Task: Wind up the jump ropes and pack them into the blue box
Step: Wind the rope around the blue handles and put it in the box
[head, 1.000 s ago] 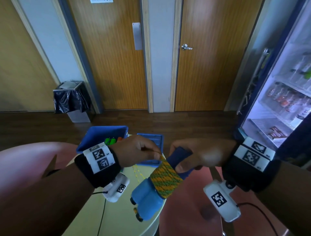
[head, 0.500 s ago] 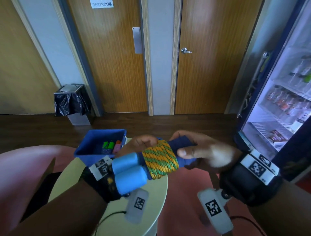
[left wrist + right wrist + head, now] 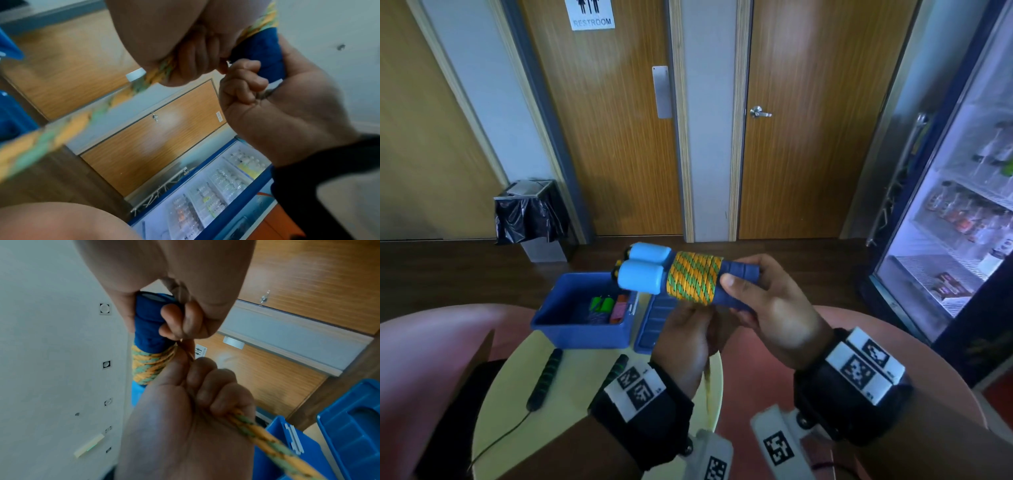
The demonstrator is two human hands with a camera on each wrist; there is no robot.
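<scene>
The right hand [image 3: 767, 308] grips the dark blue end of the paired jump rope handles [image 3: 736, 284], its fingers [image 3: 174, 316] curled round them and the thumb pressed on top. The handles are held in the air, above and just beyond the far edge of the blue box [image 3: 582, 318], with their light blue foam ends pointing toward the box's far side. Orange and green rope [image 3: 693, 281] is coiled tightly round the middle of the handles.

The left hand [image 3: 685, 339] sits just under the coil, on the near side of the box's lid. Its fingers [image 3: 207, 386] are curled round the loose length of the rope, which runs out of the fist toward the wrist in the right wrist view.

The blue box stands open on the round tabletop [image 3: 517, 411], with green and orange handles [image 3: 607, 306] lying inside it. Its lid [image 3: 654, 322] lies flat, touching the box's right side. A black and green jump rope handle [image 3: 544, 380] lies on the tabletop just in front of the box, and a second one [image 3: 618, 365] lies nearer the left wrist.
</scene>
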